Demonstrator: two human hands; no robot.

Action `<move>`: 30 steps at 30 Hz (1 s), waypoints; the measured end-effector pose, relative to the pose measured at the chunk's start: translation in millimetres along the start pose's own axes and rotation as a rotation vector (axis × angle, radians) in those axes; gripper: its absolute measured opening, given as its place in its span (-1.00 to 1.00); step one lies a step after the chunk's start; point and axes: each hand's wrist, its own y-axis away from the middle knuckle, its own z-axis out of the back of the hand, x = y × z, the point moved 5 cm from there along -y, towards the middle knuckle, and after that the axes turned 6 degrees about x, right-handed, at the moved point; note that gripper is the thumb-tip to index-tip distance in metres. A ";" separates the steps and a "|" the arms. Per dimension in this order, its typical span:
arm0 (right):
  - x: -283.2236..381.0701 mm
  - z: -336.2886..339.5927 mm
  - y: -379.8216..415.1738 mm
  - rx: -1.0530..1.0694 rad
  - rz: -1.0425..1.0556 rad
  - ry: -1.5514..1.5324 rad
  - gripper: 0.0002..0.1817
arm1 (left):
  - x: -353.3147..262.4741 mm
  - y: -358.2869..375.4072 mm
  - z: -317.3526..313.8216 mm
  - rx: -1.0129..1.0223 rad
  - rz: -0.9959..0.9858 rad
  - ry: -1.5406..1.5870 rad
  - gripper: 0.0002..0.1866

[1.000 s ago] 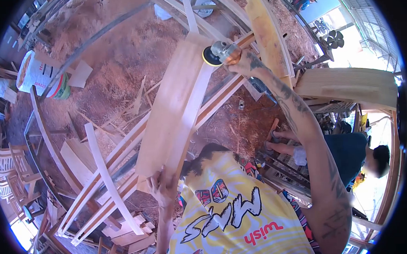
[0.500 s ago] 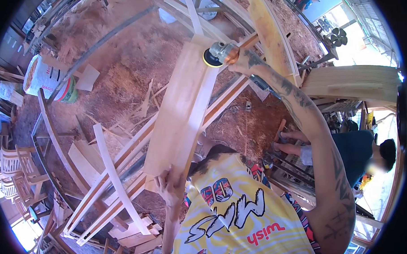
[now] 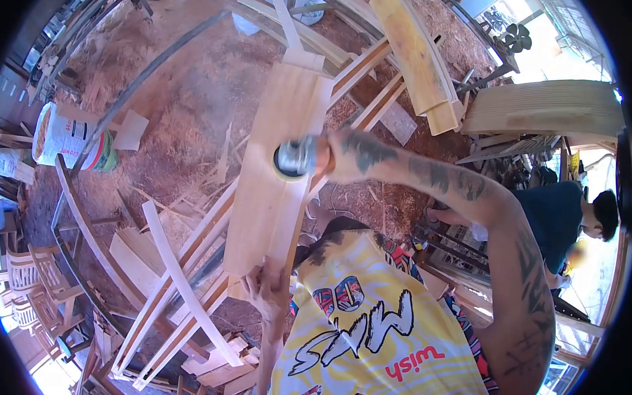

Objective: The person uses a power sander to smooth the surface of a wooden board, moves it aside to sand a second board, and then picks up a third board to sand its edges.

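A wide wooden board lies lengthwise in front of me, across long wooden rails. My right hand is wrapped round an angle grinder, blurred by motion. Its round, yellow-edged disc sits against the board's upper face, around the middle of its length. At the board's near end, my left hand grips the edge, fingers on top; the thumb is not clearly visible.
Left of the board, a thin curved wooden strip crosses the rails. A white bucket stands on the sawdust-covered floor. A yellowish plank rests at the far right. Another person is on the right.
My right hand has drawn the grinder from the board's far right edge back toward me, to about its middle. My left hand stays at the near end.
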 end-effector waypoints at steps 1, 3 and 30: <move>-19.6 16.5 -5.8 -0.042 -0.036 -0.026 -0.59 | -0.4 -0.1 -0.3 -0.002 0.005 -0.003 -0.41; -50.1 55.6 -13.2 -0.064 -0.149 -0.008 -0.54 | -1.8 -2.1 -0.3 -0.015 -0.011 -0.006 -0.42; -168.8 90.2 -57.0 -0.031 -0.485 -0.130 -0.29 | 0.0 -3.8 6.4 -0.016 0.027 0.015 -0.39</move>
